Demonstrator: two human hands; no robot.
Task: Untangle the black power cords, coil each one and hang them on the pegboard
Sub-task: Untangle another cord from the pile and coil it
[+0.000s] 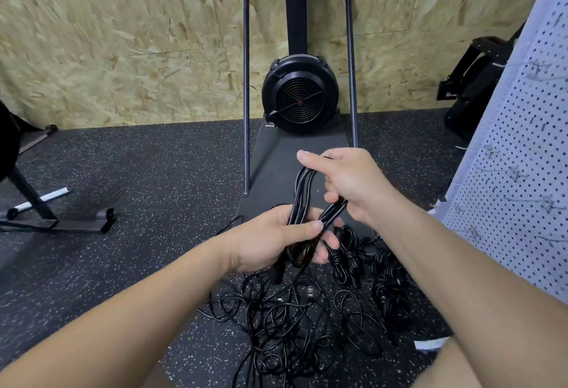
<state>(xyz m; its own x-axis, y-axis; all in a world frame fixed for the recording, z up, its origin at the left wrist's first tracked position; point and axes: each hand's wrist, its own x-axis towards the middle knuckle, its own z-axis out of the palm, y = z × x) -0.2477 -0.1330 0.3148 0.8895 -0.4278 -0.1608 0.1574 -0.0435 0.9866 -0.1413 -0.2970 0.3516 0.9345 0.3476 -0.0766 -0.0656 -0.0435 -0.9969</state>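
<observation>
**cordwrangler:** So where's this at? Both hands are on one folded bundle of cord (302,200). The left hand (273,238) grips the lower end with its thumb pressed over the strands, and the right hand (344,185) has its fingers curled round the upper loop, index finger sticking out past it. It's held up over the floor, in front of the fan machine (299,98).

**pegboard_pete:** Looks like mid-coil to me. A loose tail drops from the bundle into the tangled pile (292,320) on the rubber floor (123,172), so I'd guess that cord isn't fully wound yet.

**cordwrangler:** And the rest?

**pegboard_pete:** A few already-wrapped coils (362,255) lie in a row just right of the tangle, near the foot of the pegboard (516,129). The hooks (519,174) I can see carry nothing black, so hanging looks not yet started. I'd call it less than halfway.

**cordwrangler:** Anything you can't make out?

**pegboard_pete:** Plenty. How many cords are in the tangle is impossible to count. The pegboard is cut off at the frame edge, so its far side could hold something. The arms hide part of the pile too.
</observation>
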